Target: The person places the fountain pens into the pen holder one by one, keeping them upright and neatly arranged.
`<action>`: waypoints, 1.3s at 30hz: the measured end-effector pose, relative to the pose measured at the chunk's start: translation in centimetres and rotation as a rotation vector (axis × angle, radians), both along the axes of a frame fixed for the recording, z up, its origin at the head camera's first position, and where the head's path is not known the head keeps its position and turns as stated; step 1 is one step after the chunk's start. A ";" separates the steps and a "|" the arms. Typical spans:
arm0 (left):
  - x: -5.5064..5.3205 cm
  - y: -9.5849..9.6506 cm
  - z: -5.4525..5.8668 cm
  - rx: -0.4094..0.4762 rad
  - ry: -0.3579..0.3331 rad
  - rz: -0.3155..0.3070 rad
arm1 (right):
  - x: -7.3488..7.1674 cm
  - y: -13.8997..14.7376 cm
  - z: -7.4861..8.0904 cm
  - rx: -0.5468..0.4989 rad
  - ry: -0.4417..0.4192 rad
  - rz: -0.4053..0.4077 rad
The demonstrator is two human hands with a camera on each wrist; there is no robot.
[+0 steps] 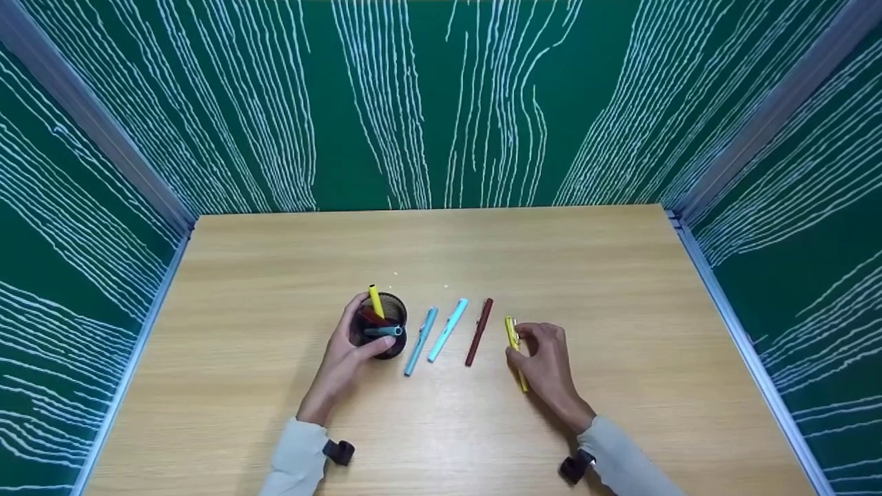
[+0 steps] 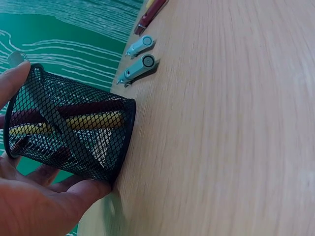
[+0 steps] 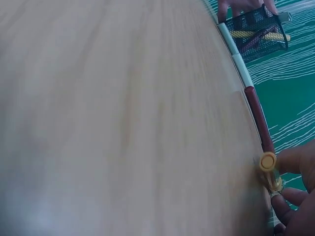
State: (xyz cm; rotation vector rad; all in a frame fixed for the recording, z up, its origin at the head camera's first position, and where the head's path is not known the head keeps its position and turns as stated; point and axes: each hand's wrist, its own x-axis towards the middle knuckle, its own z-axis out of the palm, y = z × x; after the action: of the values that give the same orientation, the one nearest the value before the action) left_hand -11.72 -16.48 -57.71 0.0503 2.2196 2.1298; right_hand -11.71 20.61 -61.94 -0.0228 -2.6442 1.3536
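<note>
In the head view my left hand (image 1: 339,353) grips a black mesh pen cup (image 1: 395,306) from its left side, fingers around it and thumb by the rim. The cup holds a yellow pen (image 1: 376,301), a dark red pen (image 1: 373,317) and a blue-grey pen (image 1: 383,331). The left wrist view shows the cup's base (image 2: 129,132) on the table. Farther right, my right hand (image 1: 549,357) pinches a yellow pen (image 1: 512,332) between thumb and fingers. That pen is on or just above the table; I cannot tell which.
Between the hands lie a blue pen (image 1: 420,342), a light blue pen (image 1: 448,330) and a dark red pen (image 1: 479,332), roughly side by side. Small white specks dot the wooden table (image 1: 441,248) behind them. Green panels (image 1: 441,103) with white lines surround the table's back and sides.
</note>
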 end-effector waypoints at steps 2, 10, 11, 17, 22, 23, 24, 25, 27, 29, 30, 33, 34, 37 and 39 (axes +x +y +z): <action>0.0 0.0 0.0 -0.001 0.003 -0.001 | 0.0 -0.1 0.0 0.015 -0.008 0.000; -0.1 -0.1 -0.2 -0.008 -0.004 0.003 | -0.4 -0.2 0.6 0.094 -0.018 0.020; -0.1 -0.1 -0.2 -0.011 -0.004 0.003 | -0.4 -0.3 0.6 0.104 -0.018 0.022; 0.0 0.0 0.1 0.004 0.011 -0.005 | -0.7 -0.3 0.7 0.199 0.036 0.036; 0.0 0.0 0.1 -0.001 0.007 0.000 | -0.8 -0.2 0.9 0.228 0.041 0.049; -0.1 0.0 0.1 -0.003 0.003 -0.002 | -0.7 -0.2 1.0 0.223 0.032 0.049; -0.1 0.0 0.1 -0.005 0.001 -0.004 | -0.7 -0.1 1.1 0.218 0.026 0.047; -0.1 0.0 0.0 -0.009 -0.002 -0.005 | -0.8 0.0 1.2 0.209 0.020 0.044; -0.1 0.1 0.0 -0.019 -0.003 -0.008 | -0.8 0.3 1.7 0.191 0.016 0.038; -0.1 0.1 0.0 -0.024 -0.003 -0.007 | -0.9 0.6 2.2 0.167 0.019 0.034; -0.1 0.1 0.0 -0.026 -0.001 -0.008 | -1.0 0.8 2.5 0.157 0.021 0.031; -0.1 0.0 -0.1 -0.027 -0.004 -0.002 | -1.1 1.2 3.5 0.121 0.018 0.024; -0.1 0.0 -0.1 -0.024 -0.004 -0.001 | -1.2 1.3 3.8 0.115 0.018 0.020; -0.1 -0.1 -0.2 -0.026 -0.002 0.003 | -1.4 1.6 4.6 0.097 0.013 0.010; -0.1 -0.1 -0.2 -0.026 0.003 0.003 | -1.5 1.7 5.0 0.090 0.017 0.008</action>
State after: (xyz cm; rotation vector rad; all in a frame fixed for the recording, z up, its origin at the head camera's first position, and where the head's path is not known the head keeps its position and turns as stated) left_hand -11.78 -16.57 -57.89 0.0490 2.2501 2.1035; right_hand -13.16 22.27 -56.98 0.0112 -2.6908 1.2301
